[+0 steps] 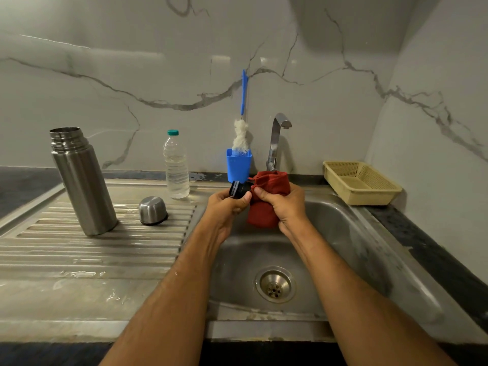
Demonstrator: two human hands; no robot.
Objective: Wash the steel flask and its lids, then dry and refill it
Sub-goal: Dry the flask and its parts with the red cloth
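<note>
- The left hand (228, 203) is curled round a small black inner lid (237, 189), holding it above the sink (343, 233), near the basin's far edge.
- The right hand (281, 204) grips a bunched red cloth (269, 186), which is pressed against the lid's right end; both hands sit close together, just in front of the tap (277, 138).
- The steel flask (81, 180) stands upright and open-mouthed on the ribbed draining board (79, 249), well to the left of the hands.
- The steel cup lid (152, 210) rests mouth down on the board between the flask and the left hand.
- A capped plastic water bottle (176, 167) stands at the board's far edge, behind the cup lid.
- A blue holder (238, 166) with a bottle brush (241, 133) stands at the sink's far edge, just behind the left hand.
- A beige basket (361, 183) sits at the table's far right corner.
</note>
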